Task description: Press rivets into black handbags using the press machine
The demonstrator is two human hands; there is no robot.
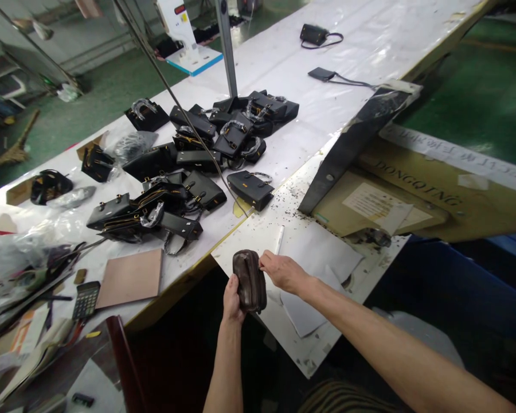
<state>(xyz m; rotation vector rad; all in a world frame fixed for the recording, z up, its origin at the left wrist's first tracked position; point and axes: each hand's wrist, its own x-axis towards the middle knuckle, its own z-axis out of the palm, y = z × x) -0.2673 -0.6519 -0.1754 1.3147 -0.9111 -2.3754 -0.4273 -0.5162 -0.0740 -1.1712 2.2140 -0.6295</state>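
A small dark brown zippered pouch is held upright in front of me, over the edge of the white work board. My left hand grips it from the left and below, thumb along its side. At its upper right edge, by the zipper, my right hand is closed in a pinch. What lies between those fingertips is too small to make out, perhaps the zipper's end. Behind my right hand, a white pen and white paper sheets rest on the board.
A pile of black handbags covers the middle of the long white table. A machine marked DONGQING stands at right. A brown square board, calculator and plastic bags lie at left. A metal post rises behind.
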